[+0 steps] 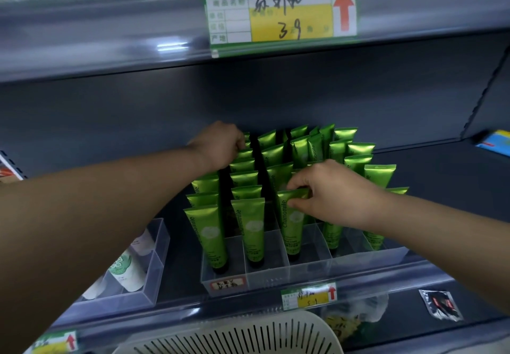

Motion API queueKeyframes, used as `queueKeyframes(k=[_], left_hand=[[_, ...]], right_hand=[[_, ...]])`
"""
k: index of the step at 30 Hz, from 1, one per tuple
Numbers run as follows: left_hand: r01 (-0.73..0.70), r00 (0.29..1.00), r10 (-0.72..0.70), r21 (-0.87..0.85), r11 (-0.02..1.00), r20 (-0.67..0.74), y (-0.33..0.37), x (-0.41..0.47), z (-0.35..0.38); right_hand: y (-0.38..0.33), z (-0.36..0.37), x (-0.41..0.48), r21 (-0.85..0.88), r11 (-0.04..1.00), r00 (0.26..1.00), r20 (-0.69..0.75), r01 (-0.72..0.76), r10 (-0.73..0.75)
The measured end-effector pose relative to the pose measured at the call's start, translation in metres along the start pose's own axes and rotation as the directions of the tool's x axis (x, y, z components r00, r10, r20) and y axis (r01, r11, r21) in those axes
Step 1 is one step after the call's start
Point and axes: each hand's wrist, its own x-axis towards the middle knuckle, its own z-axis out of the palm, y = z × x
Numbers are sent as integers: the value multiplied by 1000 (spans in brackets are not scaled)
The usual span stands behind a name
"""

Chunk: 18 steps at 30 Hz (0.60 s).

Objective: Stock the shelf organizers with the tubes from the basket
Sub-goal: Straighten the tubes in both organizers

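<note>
Several green Chamomile tubes stand cap-down in rows inside a clear shelf organizer (pixel 309 269) on the dark shelf. My right hand (pixel 328 191) pinches the crimped top of the front tube of the third row (pixel 293 224). My left hand (pixel 220 145) reaches to the back of the leftmost rows, fingers curled over the tops of the green tubes there (pixel 244 155); whether it holds one is hidden. The rim of a cream slotted basket (pixel 234 337) shows at the bottom edge; its contents are out of view.
A second clear organizer (pixel 150 279) with white tubes (pixel 125 269) sits to the left under my forearm. Price labels (pixel 309 295) hang on the shelf edges. A plastic bag (pixel 356 309) and a foil packet (pixel 440 305) lie on the shelf below. A blue box (pixel 495 142) is at far right.
</note>
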Motion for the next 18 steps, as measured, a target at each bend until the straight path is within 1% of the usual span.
queueKeyframes(k=[4, 9, 15, 18], left_hand=[[-16, 1000, 16, 4, 1000, 6, -2, 0, 0], [-28, 1000, 28, 24, 999, 3, -4, -1, -5], [-50, 998, 52, 48, 998, -43, 2, -1, -23], [-95, 992, 93, -15, 995, -80, 18, -3, -30]], right_hand=[[0, 0, 0, 0, 1000, 1000, -5, -2, 2], [-1, -3, -1, 47, 999, 999, -33, -5, 6], [6, -25, 1, 129, 991, 983, -174, -39, 61], [17, -36, 8, 146, 987, 967, -234, -67, 100]])
